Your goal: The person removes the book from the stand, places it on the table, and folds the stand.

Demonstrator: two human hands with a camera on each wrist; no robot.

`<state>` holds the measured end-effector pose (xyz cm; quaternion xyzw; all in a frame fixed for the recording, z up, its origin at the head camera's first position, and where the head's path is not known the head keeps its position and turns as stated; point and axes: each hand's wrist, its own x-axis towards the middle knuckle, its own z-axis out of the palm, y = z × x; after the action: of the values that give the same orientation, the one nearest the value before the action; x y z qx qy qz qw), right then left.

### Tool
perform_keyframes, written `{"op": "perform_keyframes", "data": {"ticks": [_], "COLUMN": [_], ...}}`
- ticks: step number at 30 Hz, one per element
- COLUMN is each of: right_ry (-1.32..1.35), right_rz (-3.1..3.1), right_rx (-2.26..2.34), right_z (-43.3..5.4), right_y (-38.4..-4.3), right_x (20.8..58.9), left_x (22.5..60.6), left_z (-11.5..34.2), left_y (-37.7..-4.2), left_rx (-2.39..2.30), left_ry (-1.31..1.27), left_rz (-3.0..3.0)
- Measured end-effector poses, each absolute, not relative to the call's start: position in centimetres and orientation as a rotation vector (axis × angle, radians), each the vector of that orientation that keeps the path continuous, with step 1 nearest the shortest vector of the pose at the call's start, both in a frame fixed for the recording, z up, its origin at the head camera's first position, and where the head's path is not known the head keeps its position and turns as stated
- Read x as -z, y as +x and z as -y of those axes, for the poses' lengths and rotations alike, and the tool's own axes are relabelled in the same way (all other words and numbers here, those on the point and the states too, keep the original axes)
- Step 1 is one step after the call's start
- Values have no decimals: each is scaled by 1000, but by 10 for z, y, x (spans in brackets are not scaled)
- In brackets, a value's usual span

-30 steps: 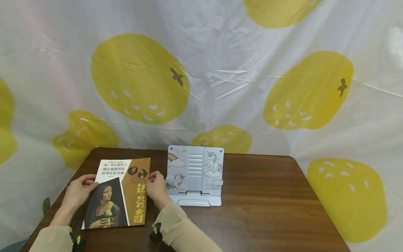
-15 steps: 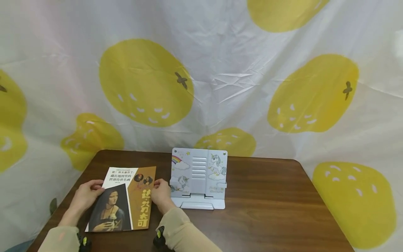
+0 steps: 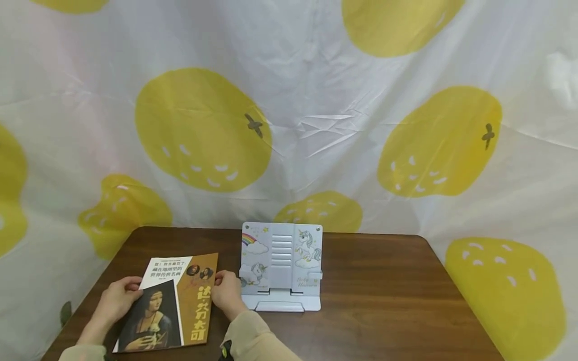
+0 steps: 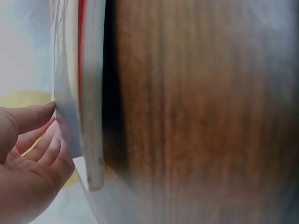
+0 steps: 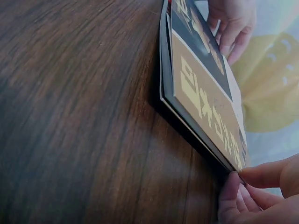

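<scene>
Had the wooden table (image 3: 375, 296) spread beneath the white book stand (image 3: 282, 268), and just left of that stand gripped the book (image 3: 169, 303) by both sides, probably to steady it evenly! Pinched it narrowly with the left hand (image 3: 114, 302) on the edge farther from the stand, the right hand (image 3: 228, 292) on the nearer, so had it squarely between.

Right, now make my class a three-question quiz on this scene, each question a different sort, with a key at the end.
1. Which hand pinches the edge of the book nearer the white stand?
2. True or false: the book is propped on the stand.
3. Which creature is printed on the stand? A) Cat B) Unicorn C) Fish

Key: 1. The right hand; 2. False; 3. B
</scene>
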<state>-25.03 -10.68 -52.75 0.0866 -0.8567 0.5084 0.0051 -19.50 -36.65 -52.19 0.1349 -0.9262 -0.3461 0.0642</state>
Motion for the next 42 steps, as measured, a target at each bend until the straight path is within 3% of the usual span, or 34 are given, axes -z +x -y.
{"op": "perform_keyframes", "data": {"ticks": [27,42], "right_ry": [583,912], "right_rz": [2740,2807], "right_rx": [-1447,-1333], "right_z": [99,53], "right_y": [-229,-218], "right_x": [510,483], "left_x": [512,496], "left_z": [359,334], "left_y": [-194,-184], "left_rx": [894,874], "left_ry": [237,146], "left_rz": [2987,2906]}}
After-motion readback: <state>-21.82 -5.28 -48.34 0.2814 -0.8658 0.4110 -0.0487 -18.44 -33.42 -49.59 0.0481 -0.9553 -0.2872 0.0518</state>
